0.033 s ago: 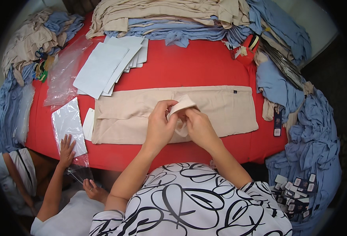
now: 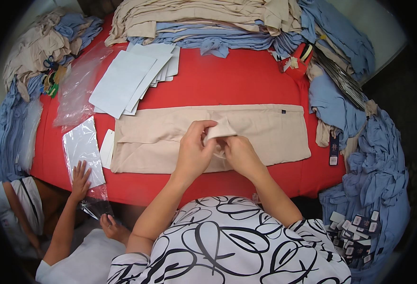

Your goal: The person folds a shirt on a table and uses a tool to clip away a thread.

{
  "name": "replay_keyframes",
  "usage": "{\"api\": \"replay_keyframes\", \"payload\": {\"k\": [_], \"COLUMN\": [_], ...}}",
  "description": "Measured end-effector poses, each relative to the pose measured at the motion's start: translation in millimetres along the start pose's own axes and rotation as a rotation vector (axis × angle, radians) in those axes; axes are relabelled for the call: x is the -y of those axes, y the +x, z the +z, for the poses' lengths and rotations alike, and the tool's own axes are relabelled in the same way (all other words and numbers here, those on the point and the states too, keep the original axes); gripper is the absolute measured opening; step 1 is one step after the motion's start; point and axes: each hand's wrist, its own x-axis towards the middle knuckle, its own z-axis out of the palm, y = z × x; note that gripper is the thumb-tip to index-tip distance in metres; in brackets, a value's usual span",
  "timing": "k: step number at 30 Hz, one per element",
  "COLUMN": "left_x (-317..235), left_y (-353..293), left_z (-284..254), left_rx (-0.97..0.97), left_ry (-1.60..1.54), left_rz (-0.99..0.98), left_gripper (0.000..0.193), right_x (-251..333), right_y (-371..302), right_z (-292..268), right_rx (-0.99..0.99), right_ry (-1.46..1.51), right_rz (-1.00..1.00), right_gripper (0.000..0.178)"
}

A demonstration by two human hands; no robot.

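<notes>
Garment (image 2: pixel 275 137) in pale beige, folded long and flat, lies crosswise on the red tabletop (image 2: pixel 256 80), a small dark label (image 2: pixel 283 111) near its upper right corner. Over its middle both hands meet at a raised fold (image 2: pixel 223 127) of beige cloth; whether this belongs to the garment or is a separate piece, I cannot tell. The left hand (image 2: pixel 195 146) has thumb and index finger closed on the fold; the right hand (image 2: pixel 241 154) curls in under it, fingertips hidden, so its grip cannot be judged. Uneven pulling could crease the layers beneath, and a lax pinch could let the fold drop crooked. A garment sliding left might ride over the white card (image 2: pixel 106 149) at its end, or crowd a co-worker's hand (image 2: pixel 80 180) on a clear bag (image 2: pixel 97 191).
</notes>
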Motion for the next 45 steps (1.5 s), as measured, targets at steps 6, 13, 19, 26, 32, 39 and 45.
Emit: {"api": "replay_keyframes", "payload": {"k": [6, 13, 19, 26, 32, 39, 45], "left_x": [34.7, 99.2, 101.8, 102.0, 103.7, 100.3, 96.4], "left_y": [-2.4, -10.4, -13.1, 11.8, 30.2, 27.2, 26.1], "left_z": [-47.6, -93.2, -113.1, -129.4, -136.8, -137.7, -135.0], "left_rx": [0.064, -0.094, 0.046, 0.088, 0.162, 0.237, 0.139], "left_ry": [0.274, 0.414, 0.487, 0.259, 0.229, 0.289, -0.062], "left_rz": [0.094, -0.091, 0.069, -0.269, -0.301, -0.286, -0.219], "left_gripper": [0.04, 0.038, 0.034, 0.021, 0.034, 0.037, 0.024], "right_x": [-34.0, -79.4, -50.7, -61.6, -89.5, -41.1, 16.4], "right_y": [12.2, 40.2, 44.7, 50.2, 54.8, 58.1, 43.1], "right_z": [2.8, -8.7, -29.0, -45.1, -13.0, -13.1, -11.8], "right_rx": [0.164, 0.486, 0.507, 0.209, -0.2, -0.353, -0.074], "right_ry": [-0.287, 0.354, 0.527, 1.056, 0.791, 0.661, 0.177], "right_rz": [-0.196, 0.339, 0.259, 0.335, 0.403, 0.234, -0.111], "right_gripper": [0.026, 0.045, 0.046, 0.037, 0.009, 0.005, 0.01]}}
